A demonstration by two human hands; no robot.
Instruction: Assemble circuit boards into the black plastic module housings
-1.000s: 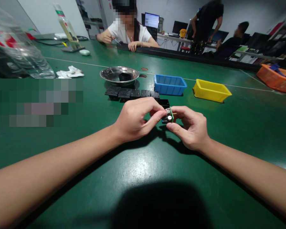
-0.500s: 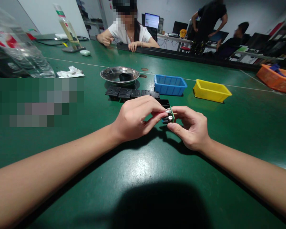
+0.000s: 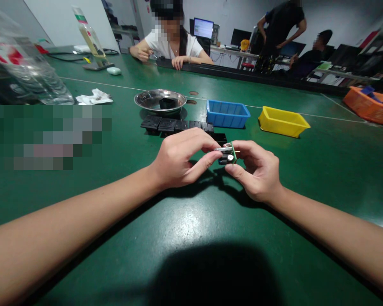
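A small green circuit board (image 3: 233,154) with dark cylindrical parts and a silvery metal part is held upright above the green table (image 3: 191,216). My right hand (image 3: 257,170) grips the board by its edges between thumb and fingers. On the board's left side, my left hand (image 3: 187,159) has its thumb and index finger at the silvery part, slightly apart; the fingertips partly hide the contact. Behind my left hand, several black plastic housings (image 3: 167,124) stand in a row.
Beyond the housings are a metal bowl (image 3: 140,101) with a black piece inside, a blue bin (image 3: 228,120) and a yellow bin (image 3: 284,124). An orange basket (image 3: 367,108) is far right, a clear bottle (image 3: 35,72) at left. A person (image 3: 175,46) sits across the table.
My left thumb and fingertips have drawn back slightly to the left, exposing more of the silvery part. The board has shifted a little to the right.
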